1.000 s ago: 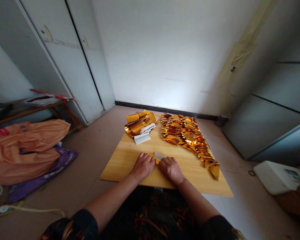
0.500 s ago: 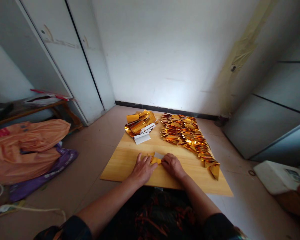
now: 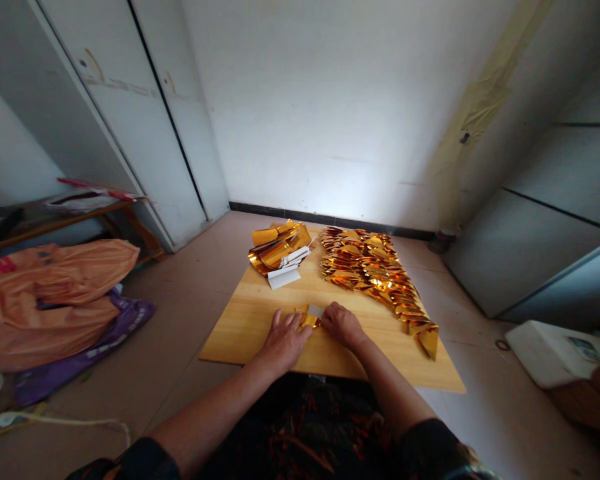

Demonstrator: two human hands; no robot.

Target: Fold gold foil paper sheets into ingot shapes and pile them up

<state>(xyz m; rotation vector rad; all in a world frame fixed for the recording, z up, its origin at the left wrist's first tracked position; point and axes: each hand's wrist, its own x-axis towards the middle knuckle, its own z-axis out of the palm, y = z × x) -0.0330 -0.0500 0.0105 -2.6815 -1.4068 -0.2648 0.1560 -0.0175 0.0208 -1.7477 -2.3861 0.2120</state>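
A small piece of gold foil paper, partly folded and with its grey-white back showing at the top, lies on the wooden board between my hands. My left hand holds its left side, thumb and fingertips against the paper. At the right edge, my right hand has its fingers closed on the paper; the fingertips are partly hidden. Behind my left hand is a loose pile of gold foil sheets, some with white backs turned up. Rows of folded gold foil pieces overlap at the board's right side.
The wooden board is low in front of me, near a white wall. Grey cabinets stand at left. An orange bag and a purple bag lie on the floor. A white box is at right.
The foil paper's gold part has shifted in shape and shine under my fingers. My right hand has moved slightly up; my left hand stays nearly in place.
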